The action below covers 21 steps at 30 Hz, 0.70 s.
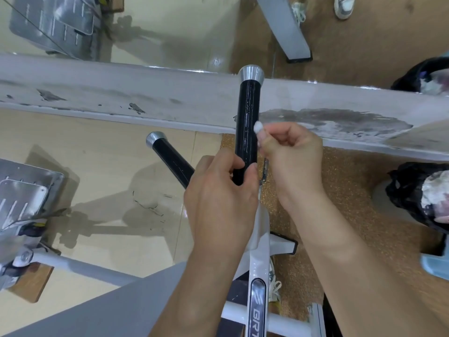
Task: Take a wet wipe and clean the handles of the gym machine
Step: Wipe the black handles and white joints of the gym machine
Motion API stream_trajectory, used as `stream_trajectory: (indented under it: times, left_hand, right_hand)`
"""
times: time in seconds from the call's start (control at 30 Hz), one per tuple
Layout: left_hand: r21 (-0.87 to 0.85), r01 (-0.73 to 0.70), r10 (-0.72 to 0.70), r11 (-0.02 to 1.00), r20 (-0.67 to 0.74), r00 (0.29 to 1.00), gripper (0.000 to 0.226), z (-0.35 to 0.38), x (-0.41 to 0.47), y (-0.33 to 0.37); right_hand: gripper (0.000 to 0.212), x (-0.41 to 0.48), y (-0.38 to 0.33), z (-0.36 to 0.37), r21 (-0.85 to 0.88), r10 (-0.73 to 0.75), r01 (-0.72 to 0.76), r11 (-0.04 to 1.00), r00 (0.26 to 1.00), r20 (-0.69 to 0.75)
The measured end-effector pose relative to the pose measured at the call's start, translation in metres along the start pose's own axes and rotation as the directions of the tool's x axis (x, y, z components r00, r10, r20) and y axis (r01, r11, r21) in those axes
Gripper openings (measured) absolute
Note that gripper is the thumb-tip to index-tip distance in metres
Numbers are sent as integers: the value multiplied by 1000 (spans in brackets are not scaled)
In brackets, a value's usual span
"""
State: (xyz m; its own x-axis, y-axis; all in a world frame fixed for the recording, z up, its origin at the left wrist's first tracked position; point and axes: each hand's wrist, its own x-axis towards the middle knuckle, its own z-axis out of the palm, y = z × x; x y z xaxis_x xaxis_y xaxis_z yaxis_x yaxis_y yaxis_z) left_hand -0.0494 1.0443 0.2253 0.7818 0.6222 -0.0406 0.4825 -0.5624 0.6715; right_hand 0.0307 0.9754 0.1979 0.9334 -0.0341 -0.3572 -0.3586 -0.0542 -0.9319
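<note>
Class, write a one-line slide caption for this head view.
Left hand steadies the black handle while the right hand presses a wadded wet wipe against it.

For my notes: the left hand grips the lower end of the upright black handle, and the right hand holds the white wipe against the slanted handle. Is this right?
Not quite. In the head view the right hand holds the white wipe against the upright black handle, not the slanted handle. The left hand does grip its lower end.

A black bag [418,190] of rubbish sits at three o'clock; a shoe [343,7] shows at one o'clock.
</note>
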Motion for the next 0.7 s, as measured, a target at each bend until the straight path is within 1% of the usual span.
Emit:
stream_trajectory:
  times: [0.13, 0.27, 0.33, 0.43, 0.47, 0.57, 0.63, 0.67, 0.7]
  left_hand:
    - [-25, -11, 11, 1000, -36, 999, 15, 2, -3, -2]
    - [-12, -23, 22, 1000, -56, 998, 16, 4, -3, -3]
    - [-13, -23, 22, 1000, -57, 998, 16, 3, -4, -3]
    - [-24, -15, 13, 1000, -59, 998, 16, 4, -4, -3]
    - [-27, -13, 11, 1000, -61, 998, 16, 4, -4, -3]
    - [-40, -13, 10, 999, -61, 998, 16, 4, -4, -4]
    - [-40, -13, 11, 999, -53, 999, 17, 4, -4, -5]
    - [-38, -13, 11, 999, -47, 999, 17, 4, -4, -5]
    - [-37, -11, 9, 999, -43, 999, 17, 3, -3, -5]
  right_hand:
    - [6, 34, -5, 19, 46, -14, 19, 999, 994, -105]
    - [7, 55, -9, 30, 225, 68, -35, 974, 988, -140]
    - [5, 56, -9, 28, 242, 62, -36, 970, 993, -100]
    - [5, 51, -7, 20, 143, -16, 12, 990, 1000, 24]
    - [4, 54, -9, 20, 106, -43, 39, 994, 999, 31]
    - [3, 82, -26, 28, -3, -171, 171, 985, 985, -37]
    - [8, 98, -39, 35, -107, -276, 273, 956, 961, -19]
    - [9, 100, -42, 37, -204, -331, 332, 921, 943, 43]
    - [7, 98, -42, 35, -322, -371, 394, 861, 919, 134]
